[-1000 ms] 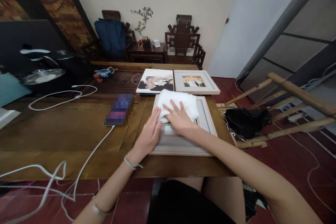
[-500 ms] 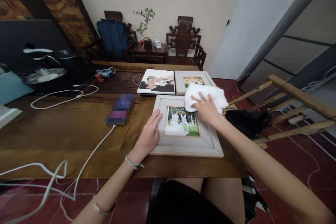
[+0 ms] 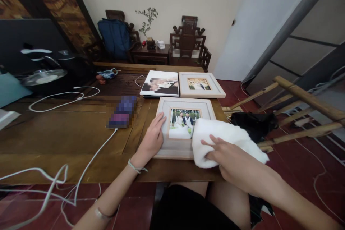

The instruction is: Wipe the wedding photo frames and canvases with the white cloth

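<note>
Right hand (image 3: 229, 154) presses flat, fingers spread, on a white towel (image 3: 223, 140) over the near right corner of a picture frame (image 3: 185, 104). Left hand (image 3: 152, 140) lies open on the frame's left edge, steadying it. The frame sits flat at the table (image 3: 67, 129) edge; a hard wipe could push it off. Pale wood, wedding photo inside. Two more pictures (image 3: 183, 83) lie beyond.
</note>
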Available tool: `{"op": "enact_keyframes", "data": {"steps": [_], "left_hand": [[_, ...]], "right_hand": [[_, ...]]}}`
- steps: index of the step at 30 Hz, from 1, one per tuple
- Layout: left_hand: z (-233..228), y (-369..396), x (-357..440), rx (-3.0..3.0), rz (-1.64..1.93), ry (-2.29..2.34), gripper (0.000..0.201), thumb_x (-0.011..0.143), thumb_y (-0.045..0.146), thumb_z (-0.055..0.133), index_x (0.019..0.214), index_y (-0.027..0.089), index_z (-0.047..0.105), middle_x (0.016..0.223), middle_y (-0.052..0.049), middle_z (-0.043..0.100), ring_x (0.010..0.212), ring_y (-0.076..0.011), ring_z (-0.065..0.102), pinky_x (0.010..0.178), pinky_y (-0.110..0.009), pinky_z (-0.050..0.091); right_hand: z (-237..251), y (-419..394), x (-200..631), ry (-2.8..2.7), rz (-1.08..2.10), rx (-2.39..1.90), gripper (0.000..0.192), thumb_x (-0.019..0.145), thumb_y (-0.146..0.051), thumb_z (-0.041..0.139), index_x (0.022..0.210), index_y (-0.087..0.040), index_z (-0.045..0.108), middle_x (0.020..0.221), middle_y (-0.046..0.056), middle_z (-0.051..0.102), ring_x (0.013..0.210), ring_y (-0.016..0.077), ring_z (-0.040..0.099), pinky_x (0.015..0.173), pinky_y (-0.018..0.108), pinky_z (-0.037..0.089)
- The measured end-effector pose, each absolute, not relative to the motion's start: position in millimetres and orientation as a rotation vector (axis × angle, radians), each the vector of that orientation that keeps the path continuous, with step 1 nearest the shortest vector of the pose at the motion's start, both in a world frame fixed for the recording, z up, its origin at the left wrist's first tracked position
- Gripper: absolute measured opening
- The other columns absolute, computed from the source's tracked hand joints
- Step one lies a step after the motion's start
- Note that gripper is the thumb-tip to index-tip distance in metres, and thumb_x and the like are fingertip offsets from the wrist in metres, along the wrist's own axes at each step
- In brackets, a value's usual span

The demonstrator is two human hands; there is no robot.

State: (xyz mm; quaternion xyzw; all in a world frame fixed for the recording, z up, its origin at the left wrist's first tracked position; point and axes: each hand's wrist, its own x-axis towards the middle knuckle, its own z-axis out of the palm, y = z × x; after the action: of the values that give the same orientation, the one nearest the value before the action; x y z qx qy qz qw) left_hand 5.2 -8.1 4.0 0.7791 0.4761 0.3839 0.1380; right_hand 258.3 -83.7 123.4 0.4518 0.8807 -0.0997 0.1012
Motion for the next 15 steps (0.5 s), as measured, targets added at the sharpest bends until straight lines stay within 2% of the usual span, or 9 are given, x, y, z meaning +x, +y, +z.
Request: {"op": "enact_keyframes", "data": {"steps": [4, 7, 11, 15], "left_hand": [[1.8, -6.8, 4.8, 2.289, 1.105, 1.367, 0.052, 0.079, 0.002, 0.035, 0.127, 0.015, 0.049, 0.136, -0.013, 0.048, 0.134, -0.0233, 0.032, 0.11, -0.05, 0.03], [1.5, -6.6, 3.8, 2.31, 1.082, 1.365, 0.052, 0.079, 0.002, 0.035, 0.128, 0.014, 0.048, 0.136, -0.013, 0.048, 0.135, -0.0232, 0.031, 0.11, -0.05, 0.031], [2.1, -6.6, 2.9, 2.32, 1.061, 1.373, 0.05, 0.08, 0.003, 0.035, 0.127, 0.012, 0.049, 0.136, -0.014, 0.048, 0.135, -0.0227, 0.031, 0.11, -0.048, 0.031], [1.6, -5.5, 3.1, 2.319, 1.074, 1.376, 0.047, 0.081, 0.002, 0.034, 0.124, 0.009, 0.051, 0.133, -0.016, 0.05, 0.134, -0.0237, 0.033, 0.11, -0.049, 0.031]], "right_hand": [[107.2, -62.6, 254.9, 2.711, -0.279, 1.358, 0.055, 0.065, 0.004, 0.038, 0.109, -0.017, 0.064, 0.134, 0.01, 0.05, 0.131, 0.0278, 0.035, 0.1, 0.042, 0.038], [88.3, -17.6, 257.6, 2.781, -0.091, 1.431, 0.062, 0.063, 0.004, 0.038, 0.118, -0.016, 0.059, 0.142, 0.009, 0.041, 0.135, 0.0286, 0.024, 0.106, 0.049, 0.028], [72.4, 38.1, 257.4, 2.715, 0.211, 1.606, 0.066, 0.065, 0.003, 0.039, 0.126, -0.019, 0.053, 0.149, 0.005, 0.028, 0.135, 0.0381, 0.018, 0.101, 0.066, 0.02], [66.1, 41.4, 246.6, 2.654, 0.331, 1.572, 0.061, 0.067, 0.005, 0.04, 0.121, -0.018, 0.058, 0.149, 0.006, 0.029, 0.133, 0.0432, 0.019, 0.1, 0.068, 0.02]]}}
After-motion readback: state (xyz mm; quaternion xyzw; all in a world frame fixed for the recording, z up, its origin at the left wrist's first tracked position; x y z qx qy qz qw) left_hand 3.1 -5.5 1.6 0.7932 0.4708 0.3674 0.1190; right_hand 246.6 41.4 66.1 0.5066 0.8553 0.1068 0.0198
